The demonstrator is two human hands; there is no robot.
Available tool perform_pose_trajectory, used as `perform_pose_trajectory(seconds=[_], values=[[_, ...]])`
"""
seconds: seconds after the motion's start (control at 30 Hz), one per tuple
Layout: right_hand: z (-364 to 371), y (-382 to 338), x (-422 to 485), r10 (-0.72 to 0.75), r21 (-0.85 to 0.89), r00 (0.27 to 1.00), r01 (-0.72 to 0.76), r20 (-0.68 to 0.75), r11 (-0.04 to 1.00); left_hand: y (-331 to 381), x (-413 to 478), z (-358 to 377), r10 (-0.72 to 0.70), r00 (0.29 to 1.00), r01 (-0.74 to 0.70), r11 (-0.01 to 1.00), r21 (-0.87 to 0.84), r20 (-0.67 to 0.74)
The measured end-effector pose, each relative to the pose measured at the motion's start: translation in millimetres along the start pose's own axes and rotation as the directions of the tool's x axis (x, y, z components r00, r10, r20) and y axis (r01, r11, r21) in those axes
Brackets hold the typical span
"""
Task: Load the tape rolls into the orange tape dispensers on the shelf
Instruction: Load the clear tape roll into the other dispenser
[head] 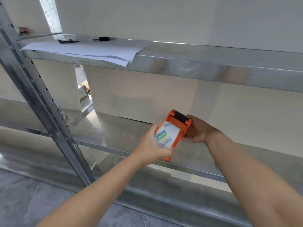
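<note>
An orange tape dispenser (178, 124) with a black roller at its far end is held above the middle metal shelf (114, 128). A white tape roll (166, 136) with a printed label sits inside its frame. My left hand (152, 145) wraps around the roll and the dispenser's near end. The dispenser's far side rests in my right hand (196, 130), whose fingers curl under it. No other rolls or dispensers are visible.
The upper shelf (213, 63) carries sheets of paper (85, 49) hanging over its front edge, with a black pen (103, 39) and a black clip (68, 41) behind them. A perforated metal upright (42, 99) runs diagonally at left. A lower shelf rail (180, 171) crosses below my hands.
</note>
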State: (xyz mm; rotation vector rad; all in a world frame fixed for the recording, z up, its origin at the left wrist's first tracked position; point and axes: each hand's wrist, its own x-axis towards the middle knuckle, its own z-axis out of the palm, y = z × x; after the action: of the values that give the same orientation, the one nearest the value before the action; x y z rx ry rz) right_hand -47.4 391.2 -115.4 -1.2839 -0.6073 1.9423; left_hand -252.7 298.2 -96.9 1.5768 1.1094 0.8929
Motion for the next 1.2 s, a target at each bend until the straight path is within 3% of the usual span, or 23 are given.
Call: perform_pose_trajectory(seconds=[0.23, 0.5, 0.67, 0.83, 0.97, 1.1, 1.2], values=[[-5.7, 12.2, 5.5, 0.059, 0.083, 0.997, -0.064, 0.056, 0.994, 1.1, 6.9, -0.5, 0.003, 1.000, -0.003, 0.998, -0.063, -0.001], [3.9, 35.4, 11.4, -0.132, 0.009, 0.988, 0.134, -0.079, 0.991, -5.5, 39.5, -2.3, -0.035, 0.984, 0.011, 0.991, -0.133, -0.177], [14.5, 59.9, 14.1, -0.238, 0.200, 0.971, 0.236, -0.017, 0.951, -8.7, 57.8, -2.1, -0.119, 0.944, 0.050, 0.973, -0.225, -0.306], [33.0, 67.9, 16.8, -0.312, 0.304, 0.948, 0.318, -0.068, 0.898, -19.3, 67.2, -4.7, -0.289, 0.898, 0.091, 0.860, -0.502, -0.331], [55.5, 74.2, 19.7, -0.355, 0.232, 0.934, 0.354, -0.036, 0.906, -38.4, 66.6, -18.7, -0.328, 0.909, 0.071, 0.732, -0.678, -0.258], [86.2, 79.8, 30.9, -0.415, 0.119, 0.906, 0.423, -0.085, 0.898, -57.9, 64.0, -42.0, -0.366, 0.885, 0.119, 0.776, -0.619, -0.289], [106.3, 84.5, 42.3, -0.454, 0.044, 0.879, 0.464, -0.148, 0.885, -72.4, 60.8, -67.5, -0.398, 0.853, 0.260, 0.885, -0.387, -0.337]])
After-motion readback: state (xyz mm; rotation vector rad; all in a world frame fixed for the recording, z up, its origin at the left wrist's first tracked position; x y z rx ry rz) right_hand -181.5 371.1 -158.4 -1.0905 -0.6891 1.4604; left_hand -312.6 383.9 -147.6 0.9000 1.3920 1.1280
